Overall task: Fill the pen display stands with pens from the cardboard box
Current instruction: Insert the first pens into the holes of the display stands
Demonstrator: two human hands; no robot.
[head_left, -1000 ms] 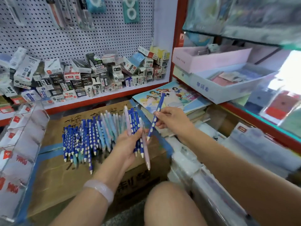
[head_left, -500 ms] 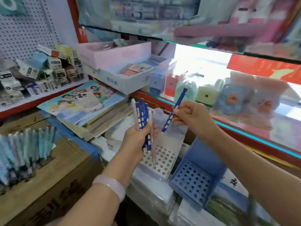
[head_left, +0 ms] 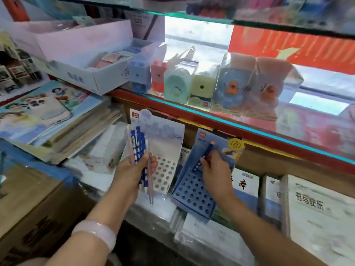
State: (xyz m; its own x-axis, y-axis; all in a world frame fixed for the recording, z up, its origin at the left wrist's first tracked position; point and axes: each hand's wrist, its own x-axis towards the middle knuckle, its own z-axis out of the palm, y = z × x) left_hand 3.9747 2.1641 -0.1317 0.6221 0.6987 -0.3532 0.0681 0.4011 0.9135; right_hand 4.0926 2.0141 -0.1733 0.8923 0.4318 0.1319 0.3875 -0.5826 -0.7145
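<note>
My left hand (head_left: 132,167) grips a bunch of pens (head_left: 138,146), dark blue with white dots plus pale pink ones, in front of a white display stand (head_left: 166,169) with rows of holes. My right hand (head_left: 216,173) pinches a single blue pen (head_left: 206,152) with an orange cap, its lower end at the top rows of a blue display stand (head_left: 192,194). No pens stand in the visible holes of either stand. The cardboard box (head_left: 28,204) lies at the lower left; the pens on it are out of view.
A red-edged glass shelf (head_left: 230,129) with boxed pencil sharpeners (head_left: 201,87) hangs just above the stands. Stacked notebooks (head_left: 57,123) lie to the left, wrapped book packs (head_left: 317,217) to the right. A pale tray box (head_left: 92,60) sits on the shelf's left end.
The view swung right from the box to the stands. My right hand lowered its blue pen from mid-air to the blue stand. My left hand carried its bunch to the white stand.
</note>
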